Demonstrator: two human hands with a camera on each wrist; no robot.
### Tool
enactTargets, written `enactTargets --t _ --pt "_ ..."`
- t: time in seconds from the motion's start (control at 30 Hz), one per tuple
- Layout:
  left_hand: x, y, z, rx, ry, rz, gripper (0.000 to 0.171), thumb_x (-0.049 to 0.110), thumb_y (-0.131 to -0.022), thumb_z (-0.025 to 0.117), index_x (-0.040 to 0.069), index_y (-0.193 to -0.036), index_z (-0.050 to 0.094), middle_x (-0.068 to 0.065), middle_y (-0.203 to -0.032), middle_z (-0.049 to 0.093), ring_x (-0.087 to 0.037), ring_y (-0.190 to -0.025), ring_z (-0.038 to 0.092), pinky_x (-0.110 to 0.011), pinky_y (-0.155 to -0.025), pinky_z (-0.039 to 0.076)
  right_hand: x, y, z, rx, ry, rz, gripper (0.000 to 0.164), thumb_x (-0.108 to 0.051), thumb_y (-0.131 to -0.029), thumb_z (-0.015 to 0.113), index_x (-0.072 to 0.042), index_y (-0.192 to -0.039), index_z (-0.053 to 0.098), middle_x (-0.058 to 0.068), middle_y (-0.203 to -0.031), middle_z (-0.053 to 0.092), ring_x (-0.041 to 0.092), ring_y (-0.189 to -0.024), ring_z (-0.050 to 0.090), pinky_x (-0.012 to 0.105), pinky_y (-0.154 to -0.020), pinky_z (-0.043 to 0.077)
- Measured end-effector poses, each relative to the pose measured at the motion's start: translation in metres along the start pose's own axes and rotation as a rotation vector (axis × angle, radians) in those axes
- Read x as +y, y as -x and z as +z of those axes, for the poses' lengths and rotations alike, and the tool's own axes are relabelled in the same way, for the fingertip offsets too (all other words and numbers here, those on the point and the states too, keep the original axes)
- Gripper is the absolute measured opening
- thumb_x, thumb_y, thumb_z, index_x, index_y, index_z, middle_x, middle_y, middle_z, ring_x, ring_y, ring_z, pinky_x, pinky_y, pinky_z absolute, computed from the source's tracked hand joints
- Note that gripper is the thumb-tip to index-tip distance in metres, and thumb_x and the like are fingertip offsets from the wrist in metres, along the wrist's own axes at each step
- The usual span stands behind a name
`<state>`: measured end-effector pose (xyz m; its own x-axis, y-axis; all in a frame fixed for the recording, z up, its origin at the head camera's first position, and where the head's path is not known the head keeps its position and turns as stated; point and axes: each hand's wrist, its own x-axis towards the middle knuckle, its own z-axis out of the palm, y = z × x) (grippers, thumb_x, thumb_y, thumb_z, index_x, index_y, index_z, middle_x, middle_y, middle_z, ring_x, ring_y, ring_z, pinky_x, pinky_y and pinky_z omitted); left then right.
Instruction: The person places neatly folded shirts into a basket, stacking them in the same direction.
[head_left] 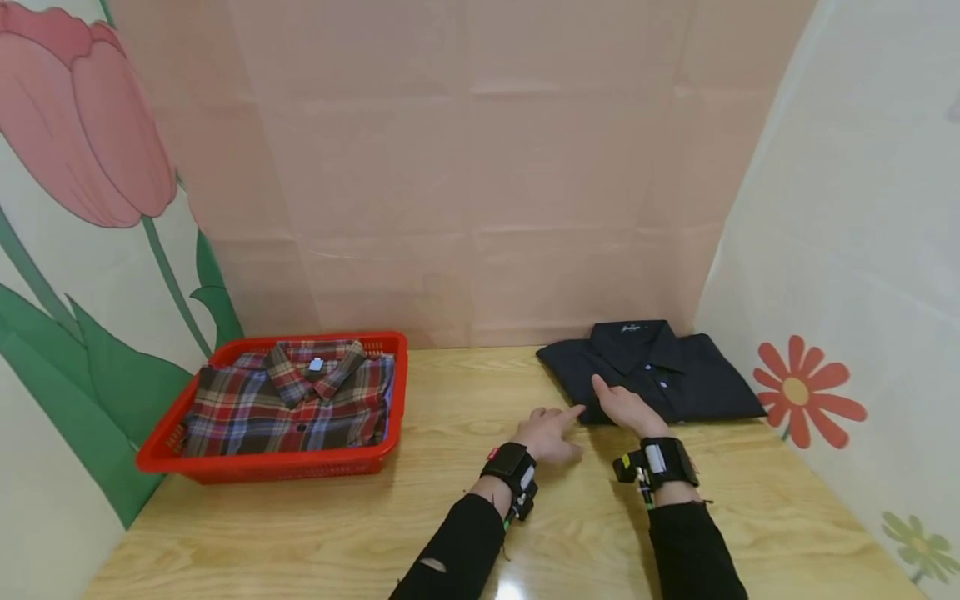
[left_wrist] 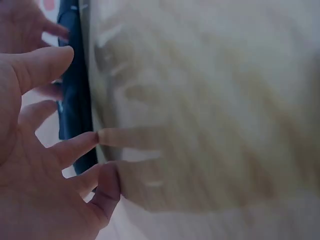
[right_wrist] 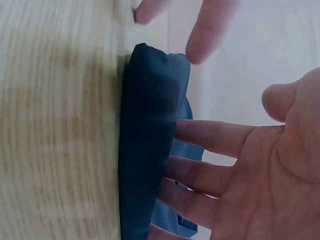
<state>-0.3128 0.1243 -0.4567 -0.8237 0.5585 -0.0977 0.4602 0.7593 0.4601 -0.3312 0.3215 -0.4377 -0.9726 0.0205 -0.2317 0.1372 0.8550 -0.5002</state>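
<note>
A folded black collared shirt (head_left: 708, 379) lies on the table against the back wall, its collar toward the wall. At its near edge, my right hand (head_left: 628, 408) has its fingers extended. In the right wrist view those fingers (right_wrist: 212, 135) lie against the upper side of the folded shirt (right_wrist: 150, 110), thumb held away. My left hand (head_left: 547, 433) is by the shirt's near left corner, fingers spread, one pointing at that corner. The left wrist view shows the left hand (left_wrist: 45, 150) holding nothing, with the dark shirt edge (left_wrist: 75, 80) beyond its fingers; whether they touch cannot be told.
On the left of the wooden table (head_left: 465, 400) stands a red plastic basket (head_left: 277, 467). Inside it lies a folded plaid shirt (head_left: 288, 412), collar toward the back. A pink backdrop (head_left: 465, 183) closes off the rear, and a flower-printed wall (head_left: 847, 275) borders the right side.
</note>
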Motion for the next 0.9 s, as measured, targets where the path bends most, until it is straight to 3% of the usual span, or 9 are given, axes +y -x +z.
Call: enactTargets --t 0.23,0.47,0.73,0.9 --pt "0.011 -0.005 0.010 -0.025 -0.067 -0.030 0.070 0.046 -0.090 0.064 0.044 -0.151 0.031 0.010 -0.154 0.040 -0.025 -0.146 0.028 -0.051 -0.109 0.034 0.000 -0.002 0.005 0.022 0.020 -0.009 0.092 -0.064 -0.099 0.006 0.007 -0.138 0.049 0.033 -0.144 0.042 0.053 -0.132 0.038 0.062 -0.107 0.033" --pt "0.014 -0.011 0.011 -0.064 -0.110 -0.061 0.062 0.034 -0.096 0.057 0.042 -0.151 0.032 0.015 -0.155 0.036 -0.019 -0.149 0.024 -0.048 -0.111 0.033 -0.001 -0.001 0.006 0.029 0.002 -0.023 0.092 -0.067 -0.099 0.010 0.006 -0.139 0.049 0.033 -0.144 0.043 0.053 -0.130 0.040 0.063 -0.104 0.036" --pt "0.021 -0.010 0.010 -0.037 -0.205 -0.083 0.053 0.030 -0.097 0.053 0.034 -0.149 0.040 0.018 -0.152 0.039 -0.013 -0.147 0.027 -0.044 -0.112 0.034 0.004 0.001 -0.001 0.003 -0.064 -0.011 0.093 -0.069 -0.097 0.014 0.006 -0.144 0.043 0.031 -0.148 0.038 0.051 -0.136 0.035 0.061 -0.107 0.033" --pt "0.023 -0.007 0.010 -0.033 -0.238 -0.101 0.053 0.031 -0.097 0.054 0.035 -0.148 0.042 0.016 -0.150 0.043 -0.015 -0.145 0.032 -0.044 -0.109 0.038 0.016 0.001 -0.006 0.034 -0.103 -0.021 0.090 -0.067 -0.098 0.026 0.008 -0.146 0.036 0.032 -0.148 0.039 0.050 -0.136 0.036 0.060 -0.108 0.034"
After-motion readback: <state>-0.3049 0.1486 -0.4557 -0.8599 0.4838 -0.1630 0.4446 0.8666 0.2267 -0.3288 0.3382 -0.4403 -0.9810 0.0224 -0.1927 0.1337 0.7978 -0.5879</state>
